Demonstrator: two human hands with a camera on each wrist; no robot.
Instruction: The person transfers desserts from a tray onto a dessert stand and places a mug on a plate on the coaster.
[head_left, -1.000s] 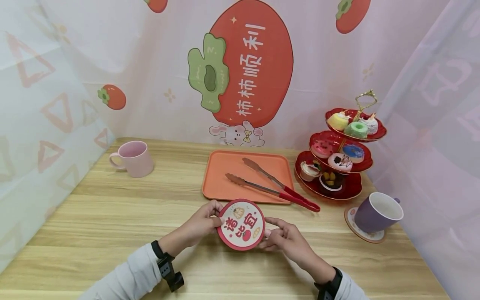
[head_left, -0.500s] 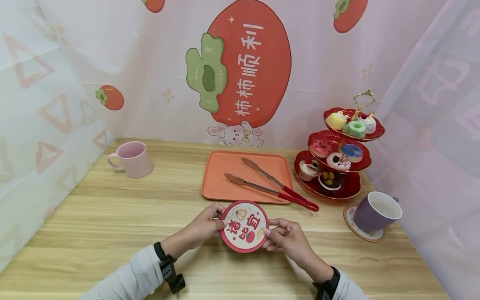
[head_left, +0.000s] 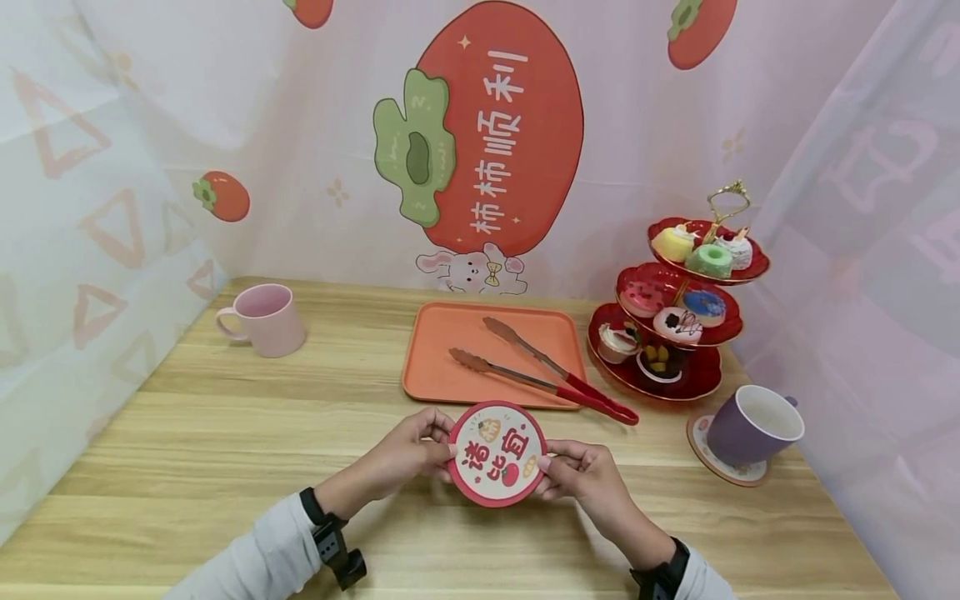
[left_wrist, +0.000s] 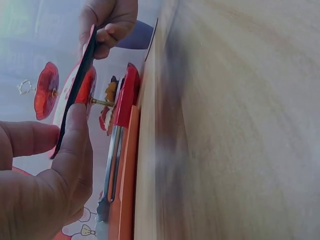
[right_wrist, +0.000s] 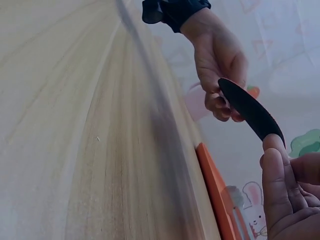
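Observation:
A round coaster [head_left: 498,454] with a red border and red characters on white is held between both hands in the head view. The left hand [head_left: 411,454] pinches its left edge, thumb on the printed face. At the opposite edge the right hand [head_left: 588,482] pinches it the same way. Its dark underside [right_wrist: 252,111] shows in the right wrist view, raised above the wooden table. The left wrist view has the coaster [left_wrist: 75,92] nearly edge-on, with left-hand fingers behind it. Just beyond it lie red-handled tongs [head_left: 558,385] across an orange tray [head_left: 431,333].
A pink mug [head_left: 272,321] stands at the back left. To the right, a purple mug [head_left: 750,429] sits on another coaster [head_left: 701,433]. A three-tier red stand [head_left: 705,375] with several cakes and donuts is at the back right. Printed cloth hangs behind the table.
Between the hands, the coaster has shifted slightly to the right. The right thumb has come onto the printed face. Tray, tongs, mugs and stand stay where they were.

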